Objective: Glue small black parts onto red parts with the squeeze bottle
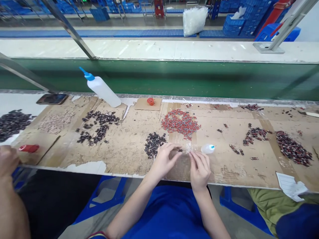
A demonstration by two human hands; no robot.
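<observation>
My left hand (164,159) pinches a small dark part (179,150) between thumb and fingertips, just above the cardboard (129,156). My right hand (200,168) is close beside it on the right, thumb and fingers pressed together; what they hold, if anything, is too small to make out. A pile of black parts (153,144) lies by the left hand. Beyond both hands spreads a pile of small red-and-silver pieces (180,122). Next to my right fingers a small clear bottle with a blue tip (207,149) lies on its side.
A large white squeeze bottle (104,91) leans at the back left, near a phone (52,99). A red cap (150,101) sits on a cardboard piece. Dark-and-red assembled parts (292,147) are heaped at right. A co-worker's hand (8,161) is at far left.
</observation>
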